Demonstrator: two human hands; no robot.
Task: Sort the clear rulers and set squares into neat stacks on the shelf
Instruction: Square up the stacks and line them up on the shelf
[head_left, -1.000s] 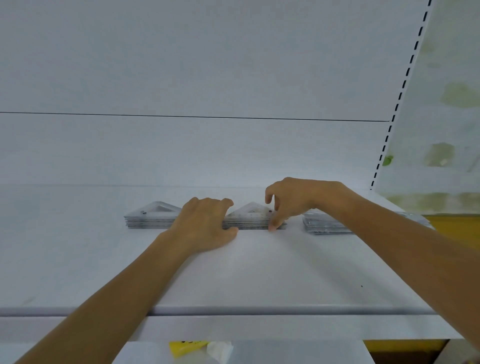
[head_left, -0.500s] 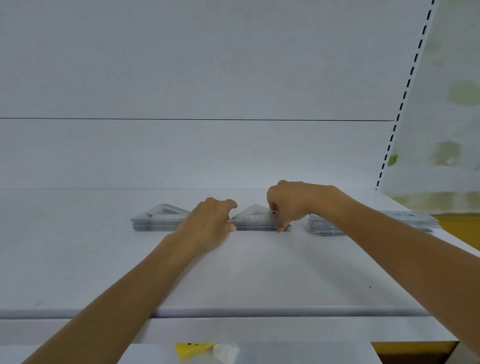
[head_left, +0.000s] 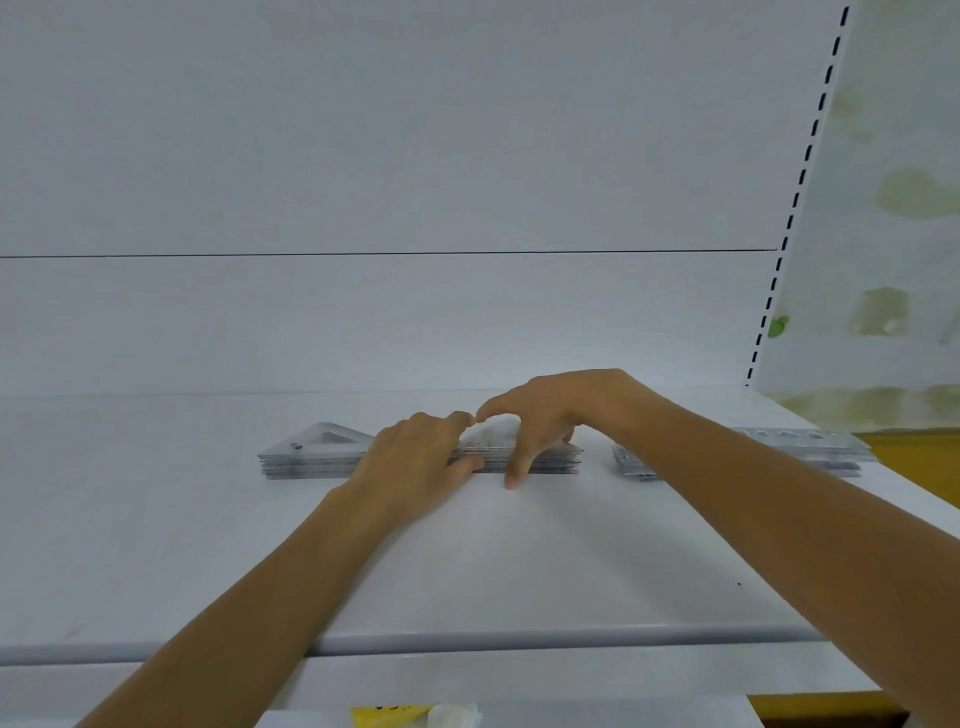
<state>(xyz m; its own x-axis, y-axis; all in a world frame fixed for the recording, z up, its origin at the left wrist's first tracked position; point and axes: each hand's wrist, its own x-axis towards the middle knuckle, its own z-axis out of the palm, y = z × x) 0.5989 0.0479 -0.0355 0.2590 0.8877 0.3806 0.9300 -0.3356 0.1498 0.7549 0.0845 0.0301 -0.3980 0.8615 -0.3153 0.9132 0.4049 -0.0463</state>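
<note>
Two stacks of clear set squares lie on the white shelf (head_left: 519, 561). The left set square stack (head_left: 311, 452) stands free. On the middle set square stack (head_left: 550, 461) both hands meet. My left hand (head_left: 421, 457) holds its left end, fingers curled on top and thumb against the front edge. My right hand (head_left: 540, 421) arches over the stack, with straight fingers reaching down its front edge to the shelf. A flat pile of clear rulers (head_left: 810, 447) lies to the right, partly hidden behind my right forearm.
The shelf's rounded front rail (head_left: 519, 642) runs across the bottom. A white back panel rises behind the stacks, and a slotted upright (head_left: 789, 223) bounds the right side. A yellow and white package (head_left: 415, 716) shows below the shelf.
My right hand went from pinching the middle stack's right corner to arching over its top, fingers down the front. My left hand slid right, up onto the stack's left end.
</note>
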